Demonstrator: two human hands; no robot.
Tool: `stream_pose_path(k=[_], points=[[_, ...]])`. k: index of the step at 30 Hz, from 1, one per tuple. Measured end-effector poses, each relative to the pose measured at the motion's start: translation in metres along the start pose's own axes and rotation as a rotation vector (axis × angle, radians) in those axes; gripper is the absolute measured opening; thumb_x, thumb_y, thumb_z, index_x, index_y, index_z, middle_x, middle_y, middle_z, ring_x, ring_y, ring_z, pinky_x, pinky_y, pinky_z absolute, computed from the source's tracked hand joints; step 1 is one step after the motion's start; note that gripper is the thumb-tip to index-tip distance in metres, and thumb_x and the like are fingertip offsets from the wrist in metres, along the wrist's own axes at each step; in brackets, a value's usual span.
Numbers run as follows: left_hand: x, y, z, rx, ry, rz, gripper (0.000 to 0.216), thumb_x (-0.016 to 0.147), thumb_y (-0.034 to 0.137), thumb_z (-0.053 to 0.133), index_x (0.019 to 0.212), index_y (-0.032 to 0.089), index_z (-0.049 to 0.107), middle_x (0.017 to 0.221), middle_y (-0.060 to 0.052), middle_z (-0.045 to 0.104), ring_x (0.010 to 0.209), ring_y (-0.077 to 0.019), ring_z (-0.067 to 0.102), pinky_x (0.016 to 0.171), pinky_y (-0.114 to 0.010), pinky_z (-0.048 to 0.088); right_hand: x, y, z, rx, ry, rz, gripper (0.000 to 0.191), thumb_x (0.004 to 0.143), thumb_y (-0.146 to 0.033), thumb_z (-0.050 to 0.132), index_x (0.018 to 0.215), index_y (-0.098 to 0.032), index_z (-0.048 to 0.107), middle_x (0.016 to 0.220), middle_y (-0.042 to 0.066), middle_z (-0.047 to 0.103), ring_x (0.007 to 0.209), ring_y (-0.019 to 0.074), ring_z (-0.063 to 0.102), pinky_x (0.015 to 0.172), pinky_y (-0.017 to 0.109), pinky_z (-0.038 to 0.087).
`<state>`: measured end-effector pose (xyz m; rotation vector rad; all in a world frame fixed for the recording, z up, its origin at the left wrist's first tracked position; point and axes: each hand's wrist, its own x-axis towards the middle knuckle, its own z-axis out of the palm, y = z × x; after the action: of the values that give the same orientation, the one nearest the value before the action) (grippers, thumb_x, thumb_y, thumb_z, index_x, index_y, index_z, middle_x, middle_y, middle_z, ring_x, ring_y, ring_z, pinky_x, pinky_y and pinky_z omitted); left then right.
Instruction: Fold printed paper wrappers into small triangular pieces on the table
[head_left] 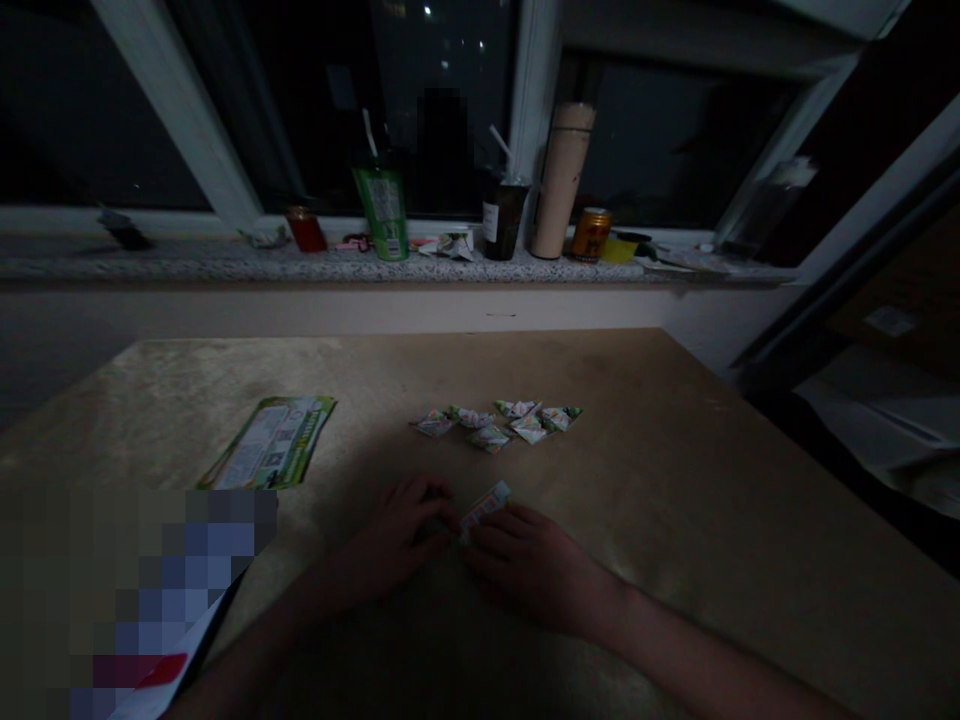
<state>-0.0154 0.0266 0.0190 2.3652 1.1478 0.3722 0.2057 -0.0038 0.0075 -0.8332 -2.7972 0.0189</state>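
Note:
A small folded strip of printed paper (487,505) lies slantwise on the table, white with green and reddish print. My right hand (536,565) is closed over its lower part, with the fingers bent and pressing on it. From the other side, my left hand (409,530) reaches the strip's lower left end. Its thumb and forefinger come together there, though the dim light hides the exact contact. Just beyond both hands sit several small folded paper pieces (489,437) in a loose cluster, with the same kind of print.
Flat green-and-white printed sheets (270,443) lie on the table (675,480) at left. A blurred-out object (187,590) covers the lower left. Along the windowsill (442,268) stand a green cup (384,212), a dark cup (502,225), a tall pink bottle (561,185) and a gold can (591,235).

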Motion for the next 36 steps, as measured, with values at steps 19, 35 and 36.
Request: stream_pose_path(k=[19,35,36], points=[[-0.002,0.004,0.002,0.018,0.011,-0.033,0.038,0.064,0.005,0.053,0.096,0.023,0.063,0.119,-0.003,0.051,0.115,-0.0237,0.043,0.100,-0.040,0.033,-0.007,0.007,0.008,0.015,0.219,-0.017,0.017,0.091,-0.020,0.049,0.106,-0.020,0.057,0.113,0.005,0.062,0.109,0.0173,0.051,0.097,0.032,0.038],[-0.007,0.013,0.006,0.392,-0.052,0.314,0.057,0.092,0.026,0.041,0.145,0.021,0.021,0.149,-0.005,0.027,0.134,-0.0228,0.028,0.110,-0.043,0.018,-0.011,0.017,0.002,-0.028,0.151,-0.059,0.014,0.092,-0.016,0.048,0.098,-0.019,0.060,0.103,0.005,0.066,0.101,0.0151,0.057,0.091,0.031,0.045],[-0.008,0.012,0.006,0.399,-0.069,0.319,0.057,0.092,0.028,0.041,0.145,0.021,0.020,0.150,-0.005,0.027,0.134,-0.0225,0.027,0.110,-0.042,0.018,-0.011,0.018,0.002,-0.012,0.159,-0.058,0.014,0.092,-0.016,0.048,0.098,-0.020,0.060,0.104,0.005,0.066,0.104,0.0147,0.056,0.093,0.032,0.043]])
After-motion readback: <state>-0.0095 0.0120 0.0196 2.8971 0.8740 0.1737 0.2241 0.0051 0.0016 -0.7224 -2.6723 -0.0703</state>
